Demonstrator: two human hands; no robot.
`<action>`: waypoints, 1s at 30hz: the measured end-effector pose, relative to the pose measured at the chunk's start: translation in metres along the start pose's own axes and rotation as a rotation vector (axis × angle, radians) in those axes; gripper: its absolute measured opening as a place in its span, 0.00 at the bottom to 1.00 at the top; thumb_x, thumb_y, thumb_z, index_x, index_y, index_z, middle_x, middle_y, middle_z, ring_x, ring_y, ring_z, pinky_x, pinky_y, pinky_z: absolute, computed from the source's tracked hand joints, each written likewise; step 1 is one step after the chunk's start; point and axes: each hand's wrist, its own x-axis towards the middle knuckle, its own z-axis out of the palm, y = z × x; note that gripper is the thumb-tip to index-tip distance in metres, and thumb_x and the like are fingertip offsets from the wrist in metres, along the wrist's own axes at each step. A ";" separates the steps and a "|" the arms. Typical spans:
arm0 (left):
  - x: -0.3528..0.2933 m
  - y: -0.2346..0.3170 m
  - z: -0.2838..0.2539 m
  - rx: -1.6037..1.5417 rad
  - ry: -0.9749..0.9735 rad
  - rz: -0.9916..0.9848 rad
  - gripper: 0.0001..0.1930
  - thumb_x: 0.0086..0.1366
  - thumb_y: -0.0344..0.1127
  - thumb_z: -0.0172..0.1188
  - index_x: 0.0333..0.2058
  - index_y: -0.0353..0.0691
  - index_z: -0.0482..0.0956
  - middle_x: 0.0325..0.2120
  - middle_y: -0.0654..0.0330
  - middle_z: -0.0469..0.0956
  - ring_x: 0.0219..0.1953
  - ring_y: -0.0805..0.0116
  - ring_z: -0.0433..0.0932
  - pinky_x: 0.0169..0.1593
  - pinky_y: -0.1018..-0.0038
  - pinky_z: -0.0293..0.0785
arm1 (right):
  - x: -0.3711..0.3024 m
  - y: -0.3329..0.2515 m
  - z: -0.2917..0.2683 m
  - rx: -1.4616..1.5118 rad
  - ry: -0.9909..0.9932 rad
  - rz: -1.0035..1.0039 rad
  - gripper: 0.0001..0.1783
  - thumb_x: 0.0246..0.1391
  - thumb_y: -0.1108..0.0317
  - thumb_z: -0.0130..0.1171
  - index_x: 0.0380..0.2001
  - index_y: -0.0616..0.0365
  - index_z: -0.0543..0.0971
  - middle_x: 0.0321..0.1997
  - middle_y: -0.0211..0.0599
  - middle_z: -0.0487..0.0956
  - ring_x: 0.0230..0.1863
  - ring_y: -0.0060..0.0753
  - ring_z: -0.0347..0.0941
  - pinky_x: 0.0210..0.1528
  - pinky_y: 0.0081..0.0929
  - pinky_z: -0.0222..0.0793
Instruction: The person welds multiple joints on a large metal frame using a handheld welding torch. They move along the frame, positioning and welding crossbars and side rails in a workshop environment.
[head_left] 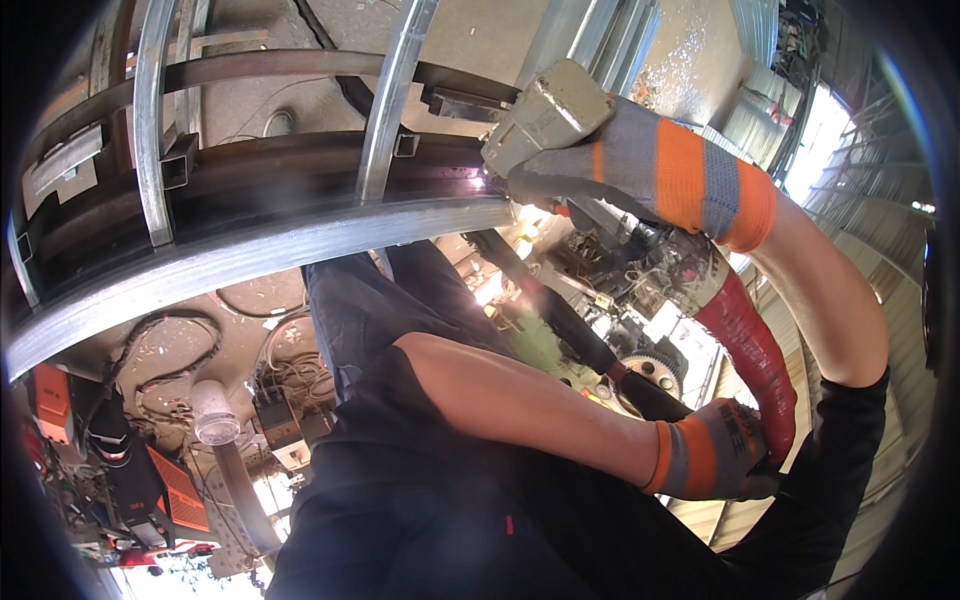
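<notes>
My right hand (620,165), in a grey and orange knitted glove, reaches to the top right of centre. Its dark palm and curled fingers close on a beige-grey block-shaped tool (550,115). Beside that tool, a small violet-white glow touches the end of a curved bright metal tube (260,255). My left forearm crosses to the right in front of my body. The gloved left hand (715,450) is closed at the lower end of a long, bent red tool body (745,335). Metal parts at its upper end lie below my right wrist; how they join is unclear.
Curved dark steel bars (290,150) with square-tube crosspieces (395,95) span the upper left. Cables (170,345) lie on the floor at left, near an orange and black machine (165,490). Metal lengths (605,35) lie at the top; a toothed wheel (650,370) shows beyond my left forearm.
</notes>
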 end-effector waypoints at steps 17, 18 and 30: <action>0.004 0.003 0.001 0.047 -0.023 0.009 0.28 0.71 0.60 0.59 0.28 0.36 0.85 0.24 0.50 0.80 0.35 0.49 0.83 0.44 0.57 0.79 | 0.003 -0.014 -0.007 0.180 -0.024 0.173 0.17 0.67 0.49 0.67 0.52 0.40 0.89 0.43 0.28 0.89 0.37 0.36 0.85 0.45 0.34 0.81; 0.004 0.003 0.000 0.044 -0.031 0.006 0.28 0.70 0.60 0.59 0.28 0.36 0.85 0.24 0.50 0.80 0.35 0.49 0.83 0.44 0.57 0.79 | 0.003 -0.016 -0.008 0.257 -0.012 0.243 0.18 0.65 0.48 0.69 0.51 0.43 0.90 0.41 0.29 0.89 0.36 0.34 0.84 0.44 0.34 0.81; 0.009 0.003 -0.012 0.005 -0.137 -0.044 0.28 0.68 0.59 0.61 0.27 0.36 0.85 0.23 0.50 0.81 0.34 0.48 0.82 0.44 0.57 0.79 | 0.005 -0.019 -0.004 0.394 0.097 0.413 0.27 0.52 0.42 0.76 0.39 0.57 0.91 0.30 0.31 0.87 0.31 0.25 0.79 0.37 0.30 0.77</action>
